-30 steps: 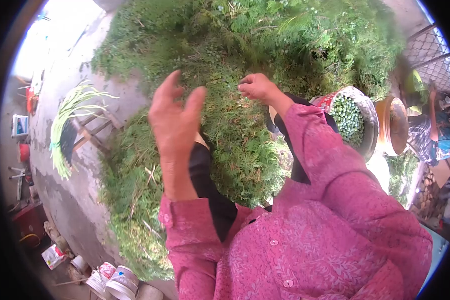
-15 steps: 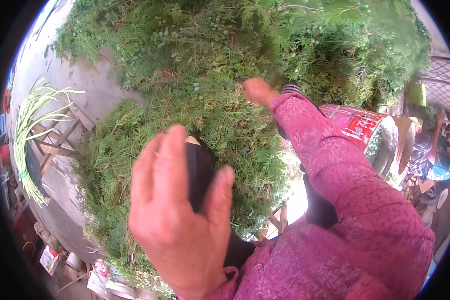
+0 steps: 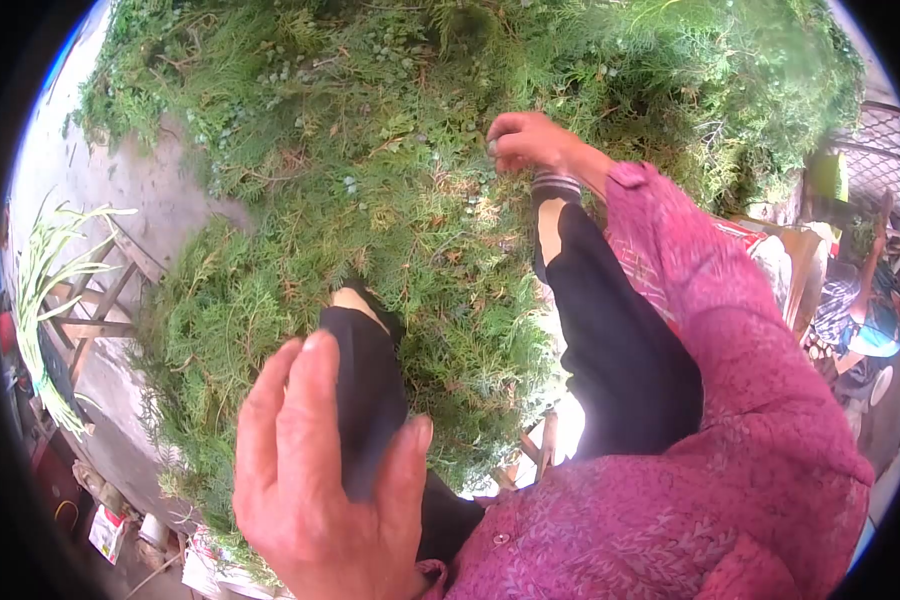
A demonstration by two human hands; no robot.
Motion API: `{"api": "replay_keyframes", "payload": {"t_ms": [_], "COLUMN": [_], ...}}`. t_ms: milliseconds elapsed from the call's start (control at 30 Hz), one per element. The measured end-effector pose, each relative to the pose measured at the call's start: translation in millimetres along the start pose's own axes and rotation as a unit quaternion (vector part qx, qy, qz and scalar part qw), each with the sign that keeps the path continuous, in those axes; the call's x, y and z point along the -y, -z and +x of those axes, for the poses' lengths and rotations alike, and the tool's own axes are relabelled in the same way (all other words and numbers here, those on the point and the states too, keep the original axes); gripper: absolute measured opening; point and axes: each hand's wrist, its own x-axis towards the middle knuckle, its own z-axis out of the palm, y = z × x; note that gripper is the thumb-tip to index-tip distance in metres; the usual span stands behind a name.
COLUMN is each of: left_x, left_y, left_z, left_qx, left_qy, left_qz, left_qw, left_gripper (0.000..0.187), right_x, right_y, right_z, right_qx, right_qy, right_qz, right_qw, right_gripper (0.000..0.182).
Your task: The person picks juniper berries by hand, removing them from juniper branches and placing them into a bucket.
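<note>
My left hand (image 3: pixel 315 480) is raised close to the camera, fingers and thumb apart, with nothing in it. Beneath and beyond it spreads a thick heap of green cypress branches (image 3: pixel 430 270) dotted with small bluish cones. My right hand (image 3: pixel 538 145) hovers at or just above the sprigs, beside my ankle. Its fingers are curled in, and whatever may be pinched at their tips is too small to name.
My legs in dark trousers (image 3: pixel 615 350) stretch into the branches. Long green beans (image 3: pixel 45 310) hang over a wooden stand at left. A red and white sack (image 3: pixel 640 265) lies beyond my right arm. Another person (image 3: pixel 860 310) shows at far right.
My right hand has moved up and slightly right, its curled fingers now loosened a little. My left hand has shifted slightly left and down, still spread. More of my right leg shows.
</note>
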Motion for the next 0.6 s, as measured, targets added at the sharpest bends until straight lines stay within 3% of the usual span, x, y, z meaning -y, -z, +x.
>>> {"api": "replay_keyframes", "payload": {"t_ms": [33, 100, 167, 200, 233, 300, 367, 500, 567, 600], "left_x": [-2, -2, 10, 20, 31, 54, 89, 124, 131, 130], "left_y": [1, -3, -10, -20, -33, -66, -115, -185, -208, -213], "left_z": [1, 7, 17, 24, 32, 48, 51, 53, 51, 53], "left_qx": [0.021, 0.038, 0.105, 0.166, 0.174, 0.291, 0.297, 0.35, 0.33, 0.349], "left_qy": [-0.005, -0.01, -0.034, -0.035, -0.042, 0.02, 0.119, 0.159, 0.154, 0.075], "left_qz": [0.021, 0.051, -0.015, -0.09, -0.084, -0.183, -0.167, -0.153, -0.152, -0.11], "left_qw": [1.0, 0.998, 0.994, 0.981, 0.98, 0.939, 0.933, 0.91, 0.919, 0.928], "left_gripper": [0.044, 0.043, 0.048, 0.048, 0.048, 0.051, 0.051, 0.05, 0.048, 0.048], "right_x": [-6, -18, -27, -33, -33, -35, -30, -15, -19, -34], "right_y": [1, -4, -16, -22, -26, -11, 13, 45, 45, 37], "right_z": [-4, -7, -1, 1, 1, 9, 4, 0, 10, 16], "right_qx": [0.002, 0.021, 0.104, 0.12, 0.136, 0.144, 0.144, 0.045, -0.007, -0.048], "right_qy": [0.004, 0.025, 0.049, 0.035, 0.02, 0.063, 0.104, 0.15, 0.106, 0.134], "right_qz": [0.001, 0.257, 0.335, 0.33, 0.325, 0.371, 0.405, 0.358, 0.076, -0.017], "right_qw": [1.0, 0.966, 0.935, 0.936, 0.936, 0.915, 0.897, 0.921, 0.991, 0.99], "right_gripper": [0.026, 0.022, 0.015, 0.015, 0.015, 0.016, 0.016, 0.015, 0.011, 0.011]}}
